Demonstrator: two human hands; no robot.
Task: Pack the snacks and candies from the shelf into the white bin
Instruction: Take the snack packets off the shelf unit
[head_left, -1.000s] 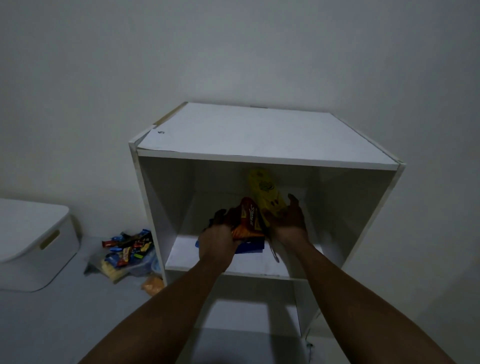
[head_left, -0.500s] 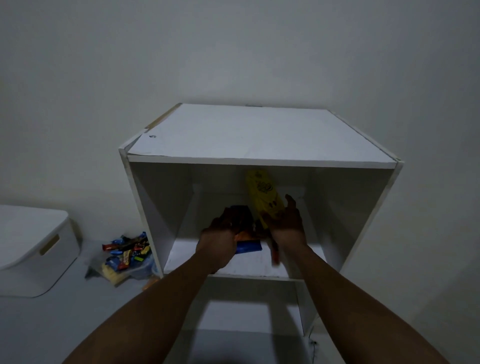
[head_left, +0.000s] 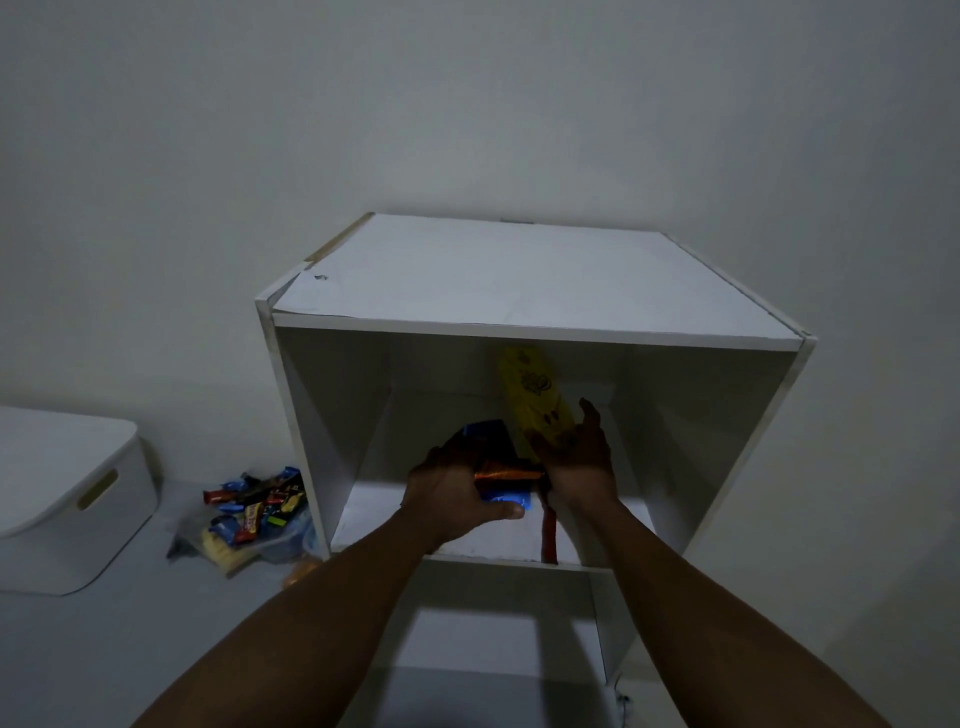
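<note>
Both my hands reach into the upper compartment of a white shelf unit (head_left: 535, 332). My left hand (head_left: 452, 493) grips a stack of blue snack packs (head_left: 506, 503) with an orange-red pack (head_left: 506, 474) on top. My right hand (head_left: 579, 457) holds a tall yellow snack bag (head_left: 530, 395), which stands tilted against its palm. A red strip-shaped pack (head_left: 549, 535) hangs down below my right wrist to the shelf board's front edge. The white bin (head_left: 67, 493) stands on the floor at the far left, its lid on.
A pile of colourful candies and snack packs (head_left: 254, 512) in clear bags lies on the floor between the bin and the shelf's left wall. The shelf stands against a plain wall. A lower compartment (head_left: 498, 618) opens below the board.
My left hand has tipped the orange-red pack flat and closed over the blue packs. My right hand stays on the yellow bag. The view has shifted slightly.
</note>
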